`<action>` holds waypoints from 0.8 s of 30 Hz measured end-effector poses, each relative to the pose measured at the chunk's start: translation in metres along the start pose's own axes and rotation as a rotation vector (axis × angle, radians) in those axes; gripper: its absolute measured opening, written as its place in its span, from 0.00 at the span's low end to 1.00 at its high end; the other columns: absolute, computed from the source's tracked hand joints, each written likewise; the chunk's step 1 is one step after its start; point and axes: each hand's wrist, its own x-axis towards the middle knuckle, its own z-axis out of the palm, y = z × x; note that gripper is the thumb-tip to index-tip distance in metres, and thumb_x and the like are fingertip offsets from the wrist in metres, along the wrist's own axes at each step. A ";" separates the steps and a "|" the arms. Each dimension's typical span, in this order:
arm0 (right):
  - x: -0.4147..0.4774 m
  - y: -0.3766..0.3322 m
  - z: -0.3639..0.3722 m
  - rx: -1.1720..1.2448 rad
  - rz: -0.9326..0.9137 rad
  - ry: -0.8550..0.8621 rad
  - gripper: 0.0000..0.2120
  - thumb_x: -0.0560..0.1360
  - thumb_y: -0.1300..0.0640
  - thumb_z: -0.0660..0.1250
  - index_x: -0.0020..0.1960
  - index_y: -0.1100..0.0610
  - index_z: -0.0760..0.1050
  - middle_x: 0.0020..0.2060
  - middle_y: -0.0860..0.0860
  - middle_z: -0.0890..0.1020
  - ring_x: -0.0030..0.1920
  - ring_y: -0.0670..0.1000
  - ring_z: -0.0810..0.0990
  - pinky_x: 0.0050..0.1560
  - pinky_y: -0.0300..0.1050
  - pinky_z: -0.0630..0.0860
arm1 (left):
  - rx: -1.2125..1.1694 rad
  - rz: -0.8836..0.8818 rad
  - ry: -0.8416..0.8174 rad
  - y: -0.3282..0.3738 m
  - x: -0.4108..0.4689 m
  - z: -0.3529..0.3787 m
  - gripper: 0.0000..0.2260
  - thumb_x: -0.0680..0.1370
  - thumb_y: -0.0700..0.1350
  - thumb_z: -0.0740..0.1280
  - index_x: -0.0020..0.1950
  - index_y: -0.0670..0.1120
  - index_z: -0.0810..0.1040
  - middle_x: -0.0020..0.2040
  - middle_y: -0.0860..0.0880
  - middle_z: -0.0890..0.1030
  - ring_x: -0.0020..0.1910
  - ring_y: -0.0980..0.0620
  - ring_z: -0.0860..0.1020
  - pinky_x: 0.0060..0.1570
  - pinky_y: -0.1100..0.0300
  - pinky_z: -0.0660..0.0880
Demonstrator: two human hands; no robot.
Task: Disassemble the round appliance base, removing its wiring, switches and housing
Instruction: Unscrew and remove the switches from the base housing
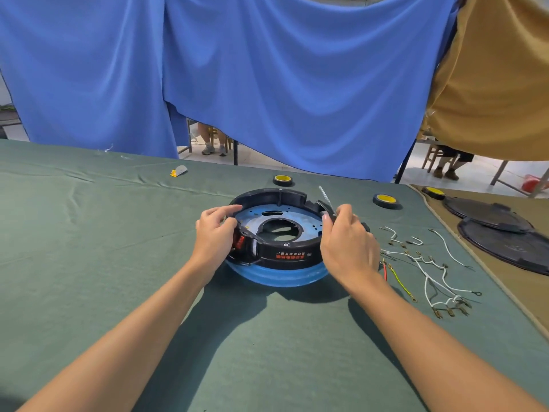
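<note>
The round appliance base (279, 257) lies in the middle of the green table cloth: a black plastic housing ring over a blue metal shell, with a blue inner plate (297, 217) and a round central hole. A red switch (239, 241) sits in the housing's left front. My left hand (215, 233) grips the housing's left rim beside that switch, index finger stretched along the rim. My right hand (347, 239) grips the right rim, thumb on the top edge. A thin clear wire (325, 196) sticks up behind the right hand. Removed wires (427, 269) lie to the right.
Loose white, red and yellow-green wires with terminals are spread right of the base. Two tape rolls (282, 179) (385, 200) lie behind it, a third (433, 191) on the tan cloth by two black round covers (505, 230). A small grey-yellow scrap (179, 171) lies far left.
</note>
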 end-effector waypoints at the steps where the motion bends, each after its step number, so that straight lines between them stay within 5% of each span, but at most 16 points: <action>1: -0.004 -0.002 -0.003 0.029 -0.014 0.007 0.11 0.83 0.51 0.52 0.54 0.58 0.65 0.47 0.57 0.79 0.41 0.64 0.79 0.35 0.50 0.69 | 0.041 0.020 -0.027 -0.001 0.001 -0.001 0.18 0.78 0.35 0.57 0.57 0.53 0.80 0.63 0.51 0.71 0.67 0.51 0.67 0.70 0.57 0.64; 5: -0.038 -0.015 -0.021 0.237 -0.170 -0.020 0.08 0.82 0.55 0.55 0.58 0.57 0.69 0.52 0.57 0.79 0.47 0.66 0.78 0.41 0.56 0.73 | 0.033 0.109 -0.168 -0.009 0.004 -0.001 0.18 0.81 0.35 0.53 0.56 0.49 0.80 0.74 0.52 0.66 0.72 0.57 0.62 0.72 0.62 0.57; 7: -0.056 -0.022 -0.028 0.276 -0.263 -0.133 0.08 0.81 0.52 0.55 0.57 0.53 0.69 0.51 0.53 0.80 0.47 0.63 0.78 0.43 0.57 0.75 | 0.113 0.169 -0.133 -0.013 0.001 0.003 0.17 0.82 0.37 0.52 0.53 0.50 0.80 0.71 0.52 0.69 0.72 0.53 0.64 0.72 0.59 0.57; 12: -0.072 -0.026 -0.024 0.242 -0.356 -0.343 0.10 0.82 0.49 0.54 0.54 0.53 0.71 0.44 0.50 0.79 0.46 0.58 0.77 0.45 0.54 0.74 | 0.209 0.247 -0.063 -0.010 -0.009 0.018 0.21 0.76 0.46 0.47 0.52 0.49 0.79 0.60 0.62 0.70 0.68 0.61 0.63 0.58 0.78 0.50; 17: -0.071 -0.025 -0.013 0.240 -0.339 -0.363 0.11 0.82 0.50 0.54 0.43 0.53 0.68 0.35 0.49 0.74 0.38 0.55 0.74 0.41 0.54 0.74 | 0.198 0.302 -0.074 -0.012 -0.012 0.018 0.19 0.78 0.45 0.46 0.51 0.50 0.77 0.53 0.72 0.68 0.65 0.72 0.60 0.58 0.78 0.49; 24: -0.078 -0.031 -0.001 0.305 -0.309 -0.286 0.12 0.82 0.53 0.54 0.41 0.55 0.66 0.32 0.50 0.72 0.35 0.55 0.72 0.37 0.50 0.68 | 0.183 0.281 -0.077 -0.012 -0.012 0.018 0.19 0.78 0.46 0.46 0.52 0.51 0.77 0.55 0.73 0.67 0.66 0.70 0.60 0.58 0.79 0.48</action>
